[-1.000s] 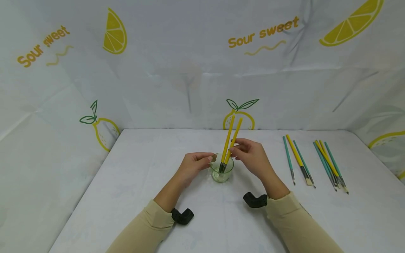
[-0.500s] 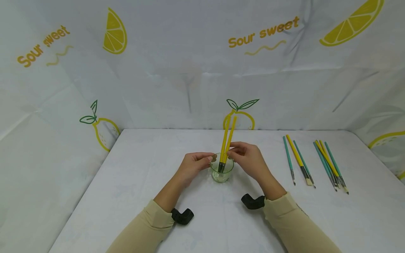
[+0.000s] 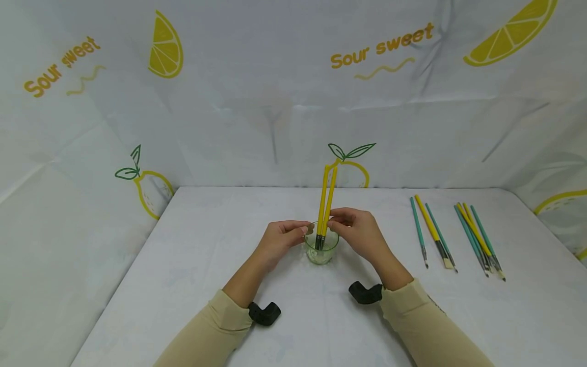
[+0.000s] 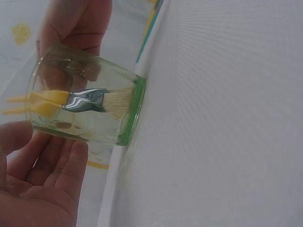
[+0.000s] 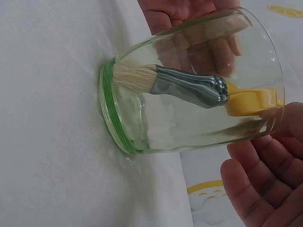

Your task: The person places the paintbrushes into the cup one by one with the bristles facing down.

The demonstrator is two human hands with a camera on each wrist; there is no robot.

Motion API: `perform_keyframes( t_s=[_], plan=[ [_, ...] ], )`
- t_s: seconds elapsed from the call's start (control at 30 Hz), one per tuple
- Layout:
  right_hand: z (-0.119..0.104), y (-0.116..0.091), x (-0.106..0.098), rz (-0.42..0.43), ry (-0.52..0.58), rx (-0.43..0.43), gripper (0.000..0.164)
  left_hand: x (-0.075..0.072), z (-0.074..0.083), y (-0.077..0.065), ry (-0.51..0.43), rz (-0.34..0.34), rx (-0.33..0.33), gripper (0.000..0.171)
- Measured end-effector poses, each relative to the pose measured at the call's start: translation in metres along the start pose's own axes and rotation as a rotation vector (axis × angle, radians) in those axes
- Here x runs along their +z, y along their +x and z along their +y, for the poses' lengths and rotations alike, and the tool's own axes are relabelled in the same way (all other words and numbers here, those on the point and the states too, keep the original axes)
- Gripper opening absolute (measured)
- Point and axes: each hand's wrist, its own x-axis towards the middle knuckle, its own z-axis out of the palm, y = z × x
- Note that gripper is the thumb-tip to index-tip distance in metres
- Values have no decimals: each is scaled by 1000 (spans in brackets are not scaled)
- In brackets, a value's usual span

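Note:
A clear glass cup with a green base stands upright on the white table. Two yellow-handled paintbrushes stand in it bristles down, nearly upright with a slight rightward lean; pale bristles show near the base in the left wrist view. With thumb and fingers, my left hand holds the cup's rim from the left. My right hand, at the right of the rim, pinches the right-hand brush by its handle. The right wrist view shows the thumb at the rim by the yellow handle.
To the right lie two groups of teal and yellow paintbrushes, one nearer and one farther right. A white cloth printed with lemons rises behind the table. Black curved pieces sit at both wrists.
The right hand has shifted left and slightly down, and the brush handles have swung left to a more upright stance. The left hand and the glass cup have stayed in place.

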Motion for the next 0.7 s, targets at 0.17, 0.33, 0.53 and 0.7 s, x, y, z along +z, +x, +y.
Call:
perform_keyframes(
  t_s=[0.17,0.33,0.53,0.7],
  plan=[
    [1,2,-2,-9,-3,13,33,-1,-1,1,-1,4,4,30],
    [5,3,-13,18,-25,16,34,-1,-1,2,-2,2,3,30],
    [15,5,-40,117,-162,31,35,-1,-1,1,-19,3,-13,30],
    [29,2,-72,177,-295,95,39,-1,-2,2,-15,8,-21,30]
  ],
)
